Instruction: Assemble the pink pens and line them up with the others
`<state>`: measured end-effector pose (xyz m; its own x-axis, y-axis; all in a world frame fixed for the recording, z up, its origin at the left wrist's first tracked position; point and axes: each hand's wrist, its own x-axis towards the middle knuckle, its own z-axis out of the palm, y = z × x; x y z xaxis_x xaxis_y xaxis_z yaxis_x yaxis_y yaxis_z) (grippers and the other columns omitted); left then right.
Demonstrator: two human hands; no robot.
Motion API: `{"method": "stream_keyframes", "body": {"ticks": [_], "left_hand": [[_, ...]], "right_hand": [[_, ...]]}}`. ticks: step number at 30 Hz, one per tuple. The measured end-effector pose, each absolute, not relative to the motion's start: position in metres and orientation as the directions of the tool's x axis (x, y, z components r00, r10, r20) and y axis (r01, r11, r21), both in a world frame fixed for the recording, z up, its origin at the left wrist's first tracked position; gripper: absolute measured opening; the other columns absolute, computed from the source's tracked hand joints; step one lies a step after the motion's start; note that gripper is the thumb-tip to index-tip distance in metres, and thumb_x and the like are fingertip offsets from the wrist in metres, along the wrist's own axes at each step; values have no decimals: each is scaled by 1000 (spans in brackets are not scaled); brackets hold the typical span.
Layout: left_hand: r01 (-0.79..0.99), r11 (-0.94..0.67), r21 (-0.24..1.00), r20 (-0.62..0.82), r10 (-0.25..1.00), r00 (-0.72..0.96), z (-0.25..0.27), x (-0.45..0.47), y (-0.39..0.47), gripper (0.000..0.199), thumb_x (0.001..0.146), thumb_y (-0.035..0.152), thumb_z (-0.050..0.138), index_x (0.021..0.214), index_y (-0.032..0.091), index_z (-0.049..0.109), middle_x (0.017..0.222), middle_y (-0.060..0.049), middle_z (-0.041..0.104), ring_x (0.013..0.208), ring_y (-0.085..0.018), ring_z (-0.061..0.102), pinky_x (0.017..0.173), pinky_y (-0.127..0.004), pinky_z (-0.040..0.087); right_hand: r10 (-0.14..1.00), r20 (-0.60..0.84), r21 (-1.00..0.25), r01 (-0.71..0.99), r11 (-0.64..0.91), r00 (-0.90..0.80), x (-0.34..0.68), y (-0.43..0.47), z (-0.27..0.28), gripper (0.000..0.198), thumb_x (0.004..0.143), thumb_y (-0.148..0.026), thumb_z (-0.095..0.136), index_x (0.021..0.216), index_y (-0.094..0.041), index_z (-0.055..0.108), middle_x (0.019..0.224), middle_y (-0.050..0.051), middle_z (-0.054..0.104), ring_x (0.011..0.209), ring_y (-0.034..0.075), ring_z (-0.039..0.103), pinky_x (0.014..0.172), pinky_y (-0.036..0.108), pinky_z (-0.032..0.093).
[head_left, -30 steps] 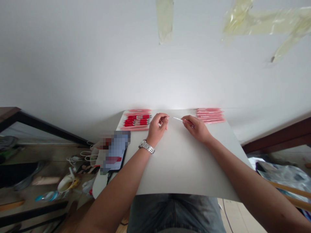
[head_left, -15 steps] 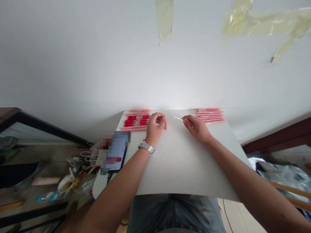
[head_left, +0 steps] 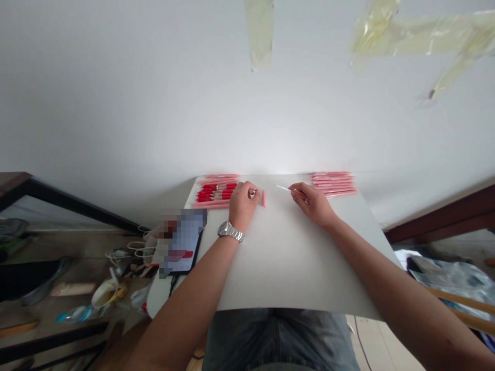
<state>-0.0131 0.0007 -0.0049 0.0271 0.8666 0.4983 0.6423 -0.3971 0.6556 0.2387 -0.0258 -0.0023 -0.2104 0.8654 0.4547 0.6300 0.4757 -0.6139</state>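
Pen (head_left: 284,188) in the right hand (head_left: 297,189), over the far part of the desk (head_left: 294,268): I can see the fingers closed around it, with its thin white end poking out toward the other hand, a gap left between. The left hand (head_left: 256,193) has its thumb and fingers curled close together, near the red pens (head_left: 217,191); whether they pinch something small (it would be tiny from where I'm standing) I can't tell. Just beside those fingers, a short pink tube (head_left: 264,198) lies on the desk, pointing roughly toward the wall (head_left: 290,113). A stack of pink pens (head_left: 334,180) lies beyond the right hand, and a phone (head_left: 185,252) sits at the desk's left side.
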Motion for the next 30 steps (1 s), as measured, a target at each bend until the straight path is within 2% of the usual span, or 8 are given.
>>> {"method": "stream_keyframes", "body": {"ticks": [15, 30], "left_hand": [[715, -359, 600, 427, 899, 93, -4, -12, -1, 17, 88, 14, 68, 76, 21, 58, 80, -2, 61, 76, -17, 58, 70, -30, 42], [689, -368, 624, 439, 895, 80, -5, -11, -2, 18, 90, 28, 72, 76, 20, 64, 80, -3, 63, 74, -17, 59, 71, -31, 44]], "right_hand": [[867, 451, -616, 629, 475, -213, 238, -26, -2, 25, 104, -41, 50, 112, -23, 66, 89, 4, 70, 71, 16, 59, 68, 29, 45], [864, 457, -610, 633, 476, -210, 238, -26, -2, 22, 104, -38, 52, 111, -23, 66, 87, 3, 69, 70, 16, 59, 67, 29, 45]]}}
